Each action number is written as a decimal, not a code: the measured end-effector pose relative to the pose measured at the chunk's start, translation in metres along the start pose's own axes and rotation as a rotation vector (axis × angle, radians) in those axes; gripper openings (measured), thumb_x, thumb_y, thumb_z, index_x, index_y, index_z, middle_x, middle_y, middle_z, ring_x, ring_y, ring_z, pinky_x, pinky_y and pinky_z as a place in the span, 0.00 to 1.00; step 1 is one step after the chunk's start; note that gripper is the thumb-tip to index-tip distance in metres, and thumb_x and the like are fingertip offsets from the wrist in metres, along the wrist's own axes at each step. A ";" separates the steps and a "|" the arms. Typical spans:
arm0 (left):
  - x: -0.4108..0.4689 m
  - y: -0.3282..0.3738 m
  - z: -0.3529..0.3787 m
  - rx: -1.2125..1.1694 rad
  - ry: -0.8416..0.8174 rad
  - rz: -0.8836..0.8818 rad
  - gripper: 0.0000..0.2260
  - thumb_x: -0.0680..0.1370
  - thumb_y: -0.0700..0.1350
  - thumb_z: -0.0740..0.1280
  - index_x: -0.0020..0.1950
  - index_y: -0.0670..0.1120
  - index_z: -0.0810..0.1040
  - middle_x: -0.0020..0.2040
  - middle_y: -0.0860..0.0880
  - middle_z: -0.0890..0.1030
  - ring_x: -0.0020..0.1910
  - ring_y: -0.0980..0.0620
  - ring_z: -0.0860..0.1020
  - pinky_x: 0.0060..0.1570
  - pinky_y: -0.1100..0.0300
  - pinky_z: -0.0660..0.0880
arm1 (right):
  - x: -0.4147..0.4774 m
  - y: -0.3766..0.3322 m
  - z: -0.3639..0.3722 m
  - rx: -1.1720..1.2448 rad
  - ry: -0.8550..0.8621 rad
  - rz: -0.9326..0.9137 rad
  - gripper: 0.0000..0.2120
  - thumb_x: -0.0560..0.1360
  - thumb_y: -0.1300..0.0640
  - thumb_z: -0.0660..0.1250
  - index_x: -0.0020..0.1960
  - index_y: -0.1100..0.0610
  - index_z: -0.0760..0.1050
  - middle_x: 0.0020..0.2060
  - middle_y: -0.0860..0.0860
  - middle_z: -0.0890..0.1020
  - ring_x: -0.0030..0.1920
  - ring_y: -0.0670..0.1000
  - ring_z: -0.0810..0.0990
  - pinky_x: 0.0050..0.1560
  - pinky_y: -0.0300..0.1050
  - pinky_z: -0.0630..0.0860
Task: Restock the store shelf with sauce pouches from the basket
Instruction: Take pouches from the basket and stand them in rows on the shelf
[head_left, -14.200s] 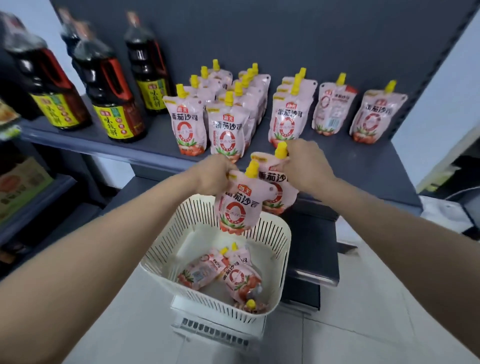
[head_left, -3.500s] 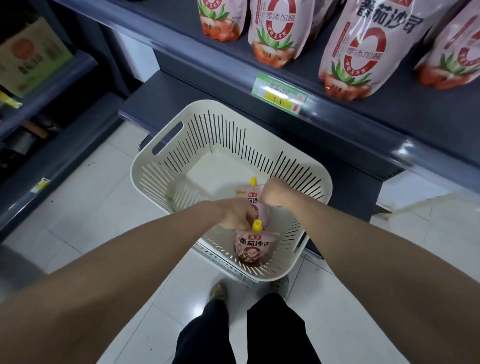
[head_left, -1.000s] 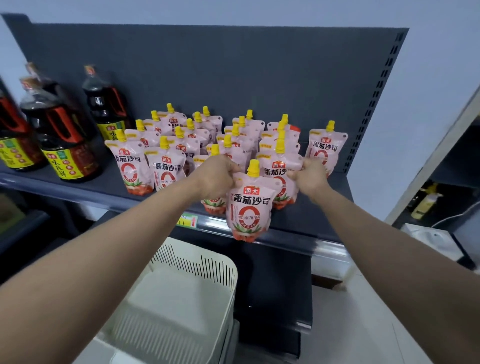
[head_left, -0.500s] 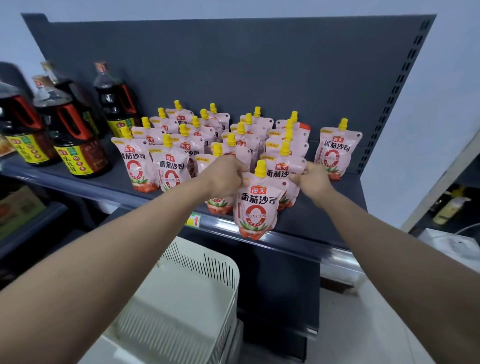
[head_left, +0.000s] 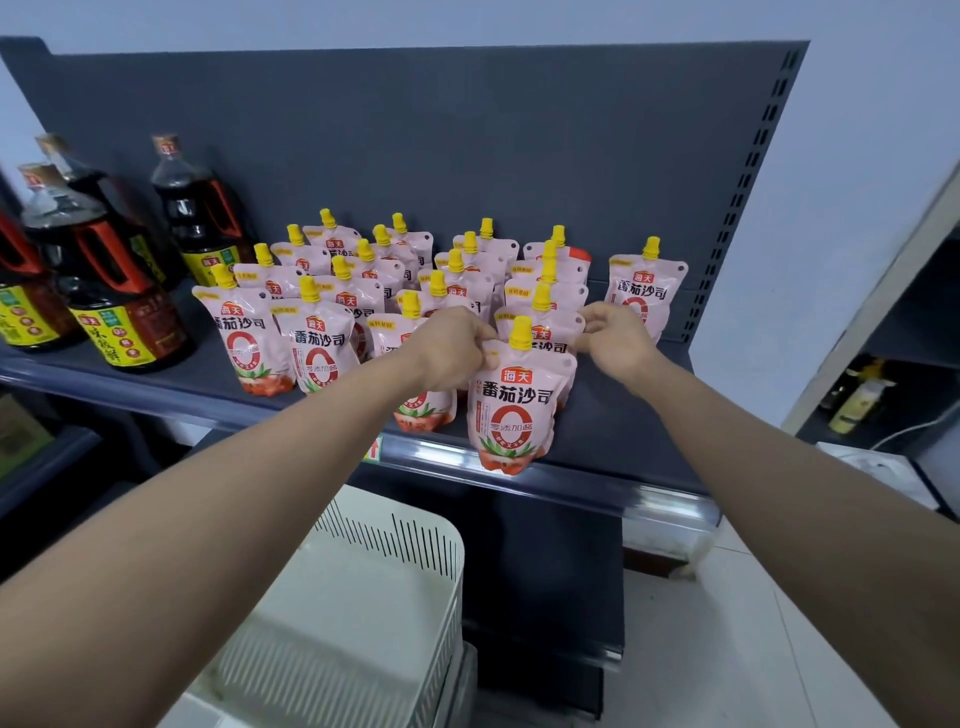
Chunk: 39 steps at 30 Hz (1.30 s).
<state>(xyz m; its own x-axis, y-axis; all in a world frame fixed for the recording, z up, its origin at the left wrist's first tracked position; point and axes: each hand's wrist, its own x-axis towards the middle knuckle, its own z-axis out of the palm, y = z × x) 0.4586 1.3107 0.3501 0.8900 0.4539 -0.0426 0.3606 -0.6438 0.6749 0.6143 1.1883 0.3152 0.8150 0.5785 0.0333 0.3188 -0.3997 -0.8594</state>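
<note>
Several pink sauce pouches (head_left: 317, 348) with yellow caps stand in rows on the dark shelf (head_left: 618, 431). My left hand (head_left: 449, 348) grips the top left corner of the front pouch (head_left: 511, 410), whose bottom sits at the shelf's front lip. Just behind it is a second pouch (head_left: 540, 332); my right hand (head_left: 615, 338) pinches its top right corner. The white slotted basket (head_left: 363, 597) sits below the shelf, and no pouch shows in the part of it that I see.
Large dark soy sauce bottles (head_left: 114, 306) stand on the shelf's left end. A single pouch (head_left: 647, 291) stands alone at the right by the back panel. A price tag (head_left: 373, 449) is on the shelf lip. Tiled floor (head_left: 727, 649) lies at lower right.
Both hands have held the two pouches at the front of the shelf for the last second with little movement. Earlier they lifted these pouches out of the basket.
</note>
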 end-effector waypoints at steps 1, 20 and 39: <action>0.001 0.001 0.001 -0.002 0.000 0.006 0.13 0.77 0.35 0.63 0.60 0.37 0.78 0.60 0.42 0.80 0.59 0.44 0.77 0.58 0.56 0.75 | 0.000 -0.001 -0.002 -0.001 0.018 0.002 0.18 0.73 0.71 0.66 0.62 0.64 0.74 0.53 0.56 0.81 0.51 0.50 0.77 0.52 0.42 0.73; 0.032 -0.002 0.011 -0.023 0.028 -0.021 0.17 0.78 0.34 0.62 0.66 0.37 0.73 0.66 0.41 0.75 0.63 0.43 0.74 0.55 0.58 0.74 | -0.016 -0.007 -0.014 -0.014 0.133 -0.039 0.12 0.77 0.65 0.65 0.59 0.64 0.77 0.57 0.58 0.80 0.52 0.49 0.76 0.54 0.38 0.70; 0.051 -0.002 0.011 0.003 0.042 -0.018 0.17 0.78 0.33 0.60 0.68 0.37 0.71 0.71 0.44 0.70 0.69 0.45 0.70 0.64 0.55 0.72 | 0.000 -0.003 -0.011 -0.063 0.124 -0.045 0.12 0.76 0.66 0.64 0.59 0.63 0.77 0.56 0.57 0.81 0.57 0.53 0.78 0.57 0.41 0.72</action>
<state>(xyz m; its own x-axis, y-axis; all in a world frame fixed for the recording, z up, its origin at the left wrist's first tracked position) 0.5067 1.3286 0.3379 0.8710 0.4907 -0.0234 0.3771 -0.6374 0.6720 0.6182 1.1816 0.3237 0.8515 0.5060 0.1377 0.3834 -0.4216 -0.8217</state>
